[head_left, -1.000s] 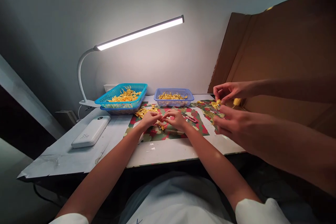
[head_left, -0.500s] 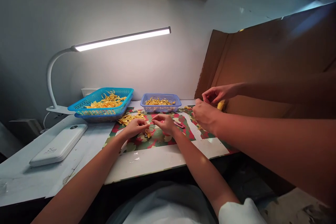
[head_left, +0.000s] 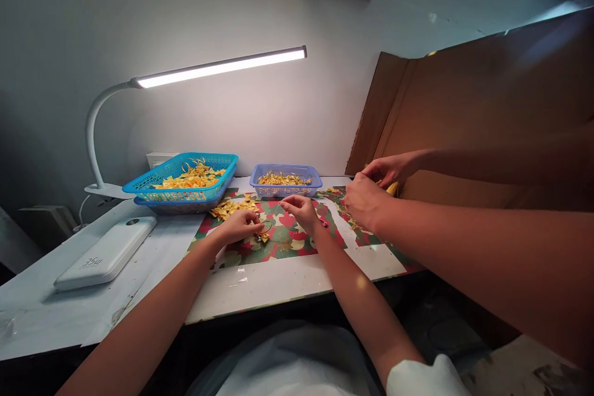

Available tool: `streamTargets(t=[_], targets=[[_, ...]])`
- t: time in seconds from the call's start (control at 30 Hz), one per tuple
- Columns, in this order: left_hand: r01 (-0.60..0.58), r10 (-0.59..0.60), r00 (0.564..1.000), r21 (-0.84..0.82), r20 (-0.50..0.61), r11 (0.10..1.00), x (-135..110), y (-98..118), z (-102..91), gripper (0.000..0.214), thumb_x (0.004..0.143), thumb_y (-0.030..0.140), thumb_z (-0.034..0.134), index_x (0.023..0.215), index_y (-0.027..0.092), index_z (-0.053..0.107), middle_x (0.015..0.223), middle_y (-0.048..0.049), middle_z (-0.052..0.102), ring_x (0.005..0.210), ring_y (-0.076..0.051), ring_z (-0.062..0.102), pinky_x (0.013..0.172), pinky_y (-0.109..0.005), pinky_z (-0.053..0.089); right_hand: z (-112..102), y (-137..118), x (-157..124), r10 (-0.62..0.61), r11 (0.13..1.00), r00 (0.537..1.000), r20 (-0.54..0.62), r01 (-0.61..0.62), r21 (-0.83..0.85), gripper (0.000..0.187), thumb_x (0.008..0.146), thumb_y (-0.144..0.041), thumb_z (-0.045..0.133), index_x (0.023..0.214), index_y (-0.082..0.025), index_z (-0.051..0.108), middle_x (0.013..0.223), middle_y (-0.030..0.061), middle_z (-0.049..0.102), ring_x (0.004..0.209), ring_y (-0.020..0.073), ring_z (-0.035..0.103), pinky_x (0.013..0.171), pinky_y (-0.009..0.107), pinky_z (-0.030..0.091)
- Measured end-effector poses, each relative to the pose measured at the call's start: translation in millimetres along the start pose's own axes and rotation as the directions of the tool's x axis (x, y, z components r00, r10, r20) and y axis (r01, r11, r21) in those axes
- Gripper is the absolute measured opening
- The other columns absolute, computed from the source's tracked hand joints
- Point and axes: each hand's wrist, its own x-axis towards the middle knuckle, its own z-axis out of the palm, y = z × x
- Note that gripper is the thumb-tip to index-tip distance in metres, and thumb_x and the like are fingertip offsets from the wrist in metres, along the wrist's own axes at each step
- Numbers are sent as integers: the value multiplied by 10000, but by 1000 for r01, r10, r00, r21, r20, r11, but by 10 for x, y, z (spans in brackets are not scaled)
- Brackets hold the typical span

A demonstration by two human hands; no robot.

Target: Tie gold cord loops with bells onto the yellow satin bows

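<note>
My left hand point(head_left: 240, 226) is closed in a pinch above the camouflage-patterned mat. A small gold ribbon bow point(head_left: 262, 237) hangs just below its fingertips, and a thin cord point(head_left: 268, 224) curves out from them in a loop. Up and to the right, my right hand point(head_left: 301, 210) pinches what looks like a fine strand of cord, too thin to follow fully. Behind my left hand lies a loose pile of gold ribbon bows point(head_left: 234, 206). Partly hidden by my right wrist is a small pink-red tool point(head_left: 323, 223).
A blue basket point(head_left: 134, 187) of gold bows stands at back left; a smaller purple basket point(head_left: 285, 189) holds more gold pieces. A white power bank point(head_left: 106, 253) lies left, under a lit lamp point(head_left: 223, 67). At right, another person's hands point(head_left: 371, 198) work near a cardboard sheet point(head_left: 473, 117).
My right hand has moved up and to the right, away from my left hand, which stays nearly in place. The other person's hands have come closer together.
</note>
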Motion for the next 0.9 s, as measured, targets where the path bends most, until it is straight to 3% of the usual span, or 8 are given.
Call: streamTargets(t=[0.2, 0.43, 0.53, 0.67, 0.77, 0.9], targets=[[63, -63, 996, 9, -57, 998, -12, 55, -38, 308, 640, 459, 559, 576, 162, 608, 544, 3, 521, 554, -140, 448, 506, -238, 300, -5, 66, 16, 25, 992, 999, -37, -30, -122, 216, 680, -385, 623, 694, -170, 644, 678, 11, 611, 623, 128, 514, 566, 248, 409], [132, -133, 991, -11, -36, 991, -28, 96, -85, 301, 600, 460, 572, 516, 172, 557, 505, 14, 493, 532, -135, 430, 500, -241, 295, -66, 203, 67, 56, 978, 995, -84, -72, -198, 168, 666, -340, 599, 663, -175, 630, 634, -5, 594, 592, 122, 499, 540, 236, 393], [156, -156, 988, -27, -17, 987, -33, 87, -87, 300, 586, 456, 587, 515, 166, 558, 504, 15, 495, 529, -129, 425, 496, -237, 291, -93, 219, 45, 85, 912, 993, -85, -112, -394, 100, 654, -253, 573, 598, -181, 613, 593, -14, 594, 555, 114, 488, 506, 228, 357], [166, -167, 986, -44, -13, 985, -38, 80, -82, 291, 579, 444, 596, 518, 160, 568, 499, 12, 501, 525, -127, 420, 489, -235, 285, -113, 187, -11, 187, 735, 982, -18, -152, -661, 76, 593, -174, 608, 519, -189, 599, 507, -19, 577, 499, 113, 470, 497, 244, 312], [157, -158, 987, -40, -22, 987, -33, 72, -78, 288, 585, 436, 591, 511, 158, 569, 499, 9, 505, 524, -126, 422, 489, -235, 286, -124, 176, -32, 215, 673, 977, 11, -140, -726, 121, 588, -152, 616, 477, -193, 587, 446, -19, 548, 455, 107, 437, 500, 258, 296], [147, -147, 989, -30, -22, 989, -27, 54, -75, 272, 600, 418, 589, 527, 156, 587, 498, 10, 510, 523, -128, 432, 488, -235, 287, -145, 210, -20, 159, 669, 987, 11, -99, -736, 138, 591, -176, 657, 468, -198, 600, 452, -9, 572, 471, 112, 449, 535, 264, 314]])
